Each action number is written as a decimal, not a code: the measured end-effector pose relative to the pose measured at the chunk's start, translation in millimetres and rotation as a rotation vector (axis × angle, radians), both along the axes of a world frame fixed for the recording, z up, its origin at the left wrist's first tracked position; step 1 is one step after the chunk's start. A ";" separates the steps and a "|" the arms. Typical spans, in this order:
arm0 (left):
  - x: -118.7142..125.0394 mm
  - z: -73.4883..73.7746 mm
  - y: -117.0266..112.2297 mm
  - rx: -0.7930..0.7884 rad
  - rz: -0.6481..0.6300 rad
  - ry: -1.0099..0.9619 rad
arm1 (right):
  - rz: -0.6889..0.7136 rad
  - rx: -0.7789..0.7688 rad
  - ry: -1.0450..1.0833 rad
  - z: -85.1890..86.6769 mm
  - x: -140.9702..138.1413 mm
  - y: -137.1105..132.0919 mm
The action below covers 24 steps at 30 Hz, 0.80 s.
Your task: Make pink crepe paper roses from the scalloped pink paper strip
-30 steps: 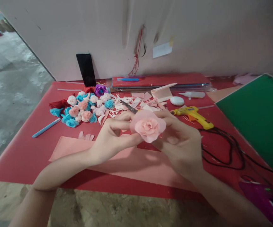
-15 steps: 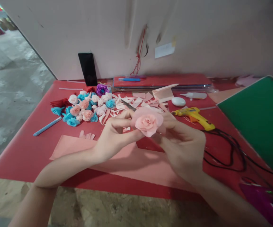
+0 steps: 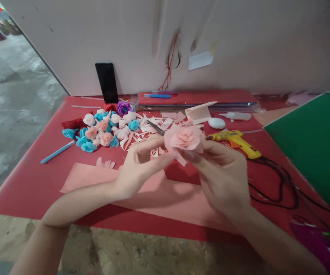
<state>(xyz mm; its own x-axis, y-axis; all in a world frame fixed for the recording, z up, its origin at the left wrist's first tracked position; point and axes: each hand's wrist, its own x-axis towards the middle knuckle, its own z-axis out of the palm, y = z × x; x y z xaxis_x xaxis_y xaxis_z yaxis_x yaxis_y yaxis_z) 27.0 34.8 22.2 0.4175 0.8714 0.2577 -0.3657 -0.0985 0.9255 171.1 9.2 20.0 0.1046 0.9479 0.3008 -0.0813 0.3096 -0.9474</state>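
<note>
Both hands hold one pink paper rose above the red table. My left hand pinches it from the left side with thumb and fingers. My right hand grips its underside from the right, fingers curled under the petals. The flower now faces up and away from me. A sheet of pink paper lies on the table under my wrists.
A heap of small paper roses in white, pink and blue lies at the left, with paper scraps and scissors behind. A yellow glue gun with black cable, a blue pen, a black phone and a green board are around.
Both hands have lifted the rose slightly and tilted it back, so its face points more upward and away than before.
</note>
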 end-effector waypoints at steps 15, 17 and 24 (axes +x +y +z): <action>4.2 -5.1 4.0 0.061 0.175 0.053 | 0.158 -0.265 0.234 2.4 0.1 -2.0; 3.6 -4.6 4.0 0.075 0.186 0.061 | 0.154 -0.294 0.240 1.0 0.2 -2.2; 1.6 -3.3 3.4 0.090 0.164 0.062 | 0.155 -0.281 0.160 -1.3 1.5 -2.9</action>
